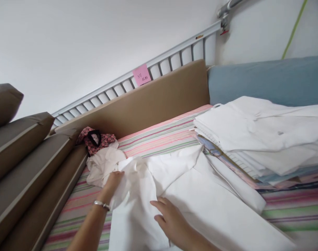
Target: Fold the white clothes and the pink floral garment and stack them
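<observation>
A white long-sleeved garment (200, 198) lies spread on a striped bed cover (159, 139); whether it is a shirt or a coat I cannot tell. At its left side my left hand (113, 184), with a silver bracelet on the wrist, is closed on the bunched cloth. Part of those fingers is hidden by the fabric. My right hand (171, 219) rests over the front of the same garment, its thumb and fingers apart. One sleeve (236, 181) stretches out to the right.
A stack of folded clothes (263, 129), white on top, sits at the right before a blue cushion (266, 82). Crumpled white cloth (106, 160) and a pink patterned garment (103, 141) lie far left. Brown cushions (30, 188) line the left; a radiator (164, 64) stands behind a brown panel (159, 101).
</observation>
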Demonstrator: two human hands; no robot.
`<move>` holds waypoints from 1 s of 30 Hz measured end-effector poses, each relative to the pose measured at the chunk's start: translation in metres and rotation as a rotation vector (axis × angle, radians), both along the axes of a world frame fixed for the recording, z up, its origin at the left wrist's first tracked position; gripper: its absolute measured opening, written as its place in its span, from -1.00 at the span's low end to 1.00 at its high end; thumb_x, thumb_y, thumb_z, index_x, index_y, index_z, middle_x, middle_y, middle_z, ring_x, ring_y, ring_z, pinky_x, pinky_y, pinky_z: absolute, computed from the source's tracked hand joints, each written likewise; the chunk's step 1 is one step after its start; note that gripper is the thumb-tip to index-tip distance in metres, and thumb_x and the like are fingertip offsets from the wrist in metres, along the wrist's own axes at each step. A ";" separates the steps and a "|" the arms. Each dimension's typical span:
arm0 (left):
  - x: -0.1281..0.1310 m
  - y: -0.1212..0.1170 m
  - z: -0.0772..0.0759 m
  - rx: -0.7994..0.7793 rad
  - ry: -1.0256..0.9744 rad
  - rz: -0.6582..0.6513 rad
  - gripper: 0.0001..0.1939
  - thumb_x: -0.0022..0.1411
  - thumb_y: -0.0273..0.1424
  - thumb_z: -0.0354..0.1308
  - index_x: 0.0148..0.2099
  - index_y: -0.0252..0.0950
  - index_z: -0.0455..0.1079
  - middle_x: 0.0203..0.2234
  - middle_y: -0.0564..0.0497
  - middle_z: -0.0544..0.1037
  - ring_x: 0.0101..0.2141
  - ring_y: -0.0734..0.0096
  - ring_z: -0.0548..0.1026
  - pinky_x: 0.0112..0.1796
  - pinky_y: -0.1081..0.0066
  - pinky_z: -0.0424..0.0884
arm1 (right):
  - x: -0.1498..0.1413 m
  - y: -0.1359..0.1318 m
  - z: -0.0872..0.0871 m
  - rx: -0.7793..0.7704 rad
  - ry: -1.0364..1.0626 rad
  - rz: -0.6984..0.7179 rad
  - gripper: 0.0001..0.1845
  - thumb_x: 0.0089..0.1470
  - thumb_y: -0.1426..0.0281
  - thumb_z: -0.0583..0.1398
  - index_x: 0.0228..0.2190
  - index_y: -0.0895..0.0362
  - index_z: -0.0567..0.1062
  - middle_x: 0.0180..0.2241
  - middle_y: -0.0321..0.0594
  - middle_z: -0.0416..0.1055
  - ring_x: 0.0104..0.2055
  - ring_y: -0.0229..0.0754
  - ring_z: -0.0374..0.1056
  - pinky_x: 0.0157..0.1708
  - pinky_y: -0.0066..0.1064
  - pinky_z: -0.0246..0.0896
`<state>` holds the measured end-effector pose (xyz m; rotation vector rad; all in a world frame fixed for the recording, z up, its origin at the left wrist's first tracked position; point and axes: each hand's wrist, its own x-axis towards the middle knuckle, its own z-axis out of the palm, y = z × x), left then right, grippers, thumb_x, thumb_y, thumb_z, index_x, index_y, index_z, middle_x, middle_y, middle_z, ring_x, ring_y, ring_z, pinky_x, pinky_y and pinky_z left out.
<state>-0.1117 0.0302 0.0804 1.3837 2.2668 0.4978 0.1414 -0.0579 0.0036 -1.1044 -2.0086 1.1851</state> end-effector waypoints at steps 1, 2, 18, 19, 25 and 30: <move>0.012 -0.001 -0.008 -0.007 -0.039 -0.007 -0.70 0.15 -0.28 -0.07 -0.44 -0.35 0.37 -0.55 -0.10 0.50 -0.53 0.35 0.47 -0.51 0.43 0.34 | 0.001 -0.002 0.001 0.007 0.008 0.022 -0.47 0.00 0.48 0.03 0.05 0.10 0.35 0.04 -0.11 0.29 0.08 -0.14 0.20 0.08 -0.38 0.04; 0.024 -0.003 -0.015 -0.019 -0.085 -0.011 -0.69 0.16 -0.26 -0.08 -0.39 -0.35 0.39 -0.51 -0.09 0.51 -0.50 0.36 0.47 -0.51 0.44 0.34 | 0.001 -0.003 0.003 0.012 0.011 0.045 -0.46 0.01 0.46 0.03 0.07 0.08 0.33 0.07 -0.11 0.26 0.09 -0.13 0.19 0.08 -0.37 0.04; 0.100 -0.020 -0.055 0.144 0.003 0.020 -0.25 0.00 -0.62 -0.04 0.27 -0.31 -0.07 -0.12 -0.23 0.44 -0.17 0.24 0.47 -0.18 0.35 0.34 | 0.018 0.004 0.018 0.084 0.081 0.262 -0.70 0.01 0.33 0.16 -0.18 0.00 0.53 -0.25 -0.19 0.44 -0.20 -0.15 0.35 -0.15 -0.35 0.20; 0.092 -0.022 -0.056 0.172 -0.071 0.066 -0.24 -0.02 -0.63 -0.04 0.27 -0.30 -0.07 -0.15 -0.19 0.46 -0.25 0.30 0.49 -0.25 0.39 0.35 | 0.022 0.011 0.017 0.057 0.135 0.186 -0.72 0.05 0.33 0.13 -0.20 0.02 0.53 -0.25 -0.21 0.46 -0.20 -0.17 0.36 -0.15 -0.37 0.20; 0.049 -0.045 -0.053 0.361 -0.477 0.181 -0.19 -0.09 -0.56 -0.02 0.26 -0.10 -0.06 -0.21 -0.04 0.46 -0.56 0.52 0.43 -0.53 0.49 0.31 | 0.014 0.077 0.013 -0.041 0.255 -0.242 -0.71 0.07 0.31 0.07 -0.23 0.11 0.51 -0.24 -0.18 0.48 -0.24 -0.18 0.39 -0.20 -0.35 0.26; 0.030 -0.058 -0.046 0.440 -0.675 0.234 -0.17 -0.14 -0.48 0.04 0.25 -0.12 0.00 -0.27 -0.02 0.49 -0.49 0.42 0.48 -0.50 0.47 0.36 | -0.046 0.131 0.020 0.160 -0.040 -0.255 -0.33 -0.07 0.46 0.16 0.13 0.08 0.22 0.15 -0.07 0.18 0.12 -0.08 0.17 0.07 -0.23 0.09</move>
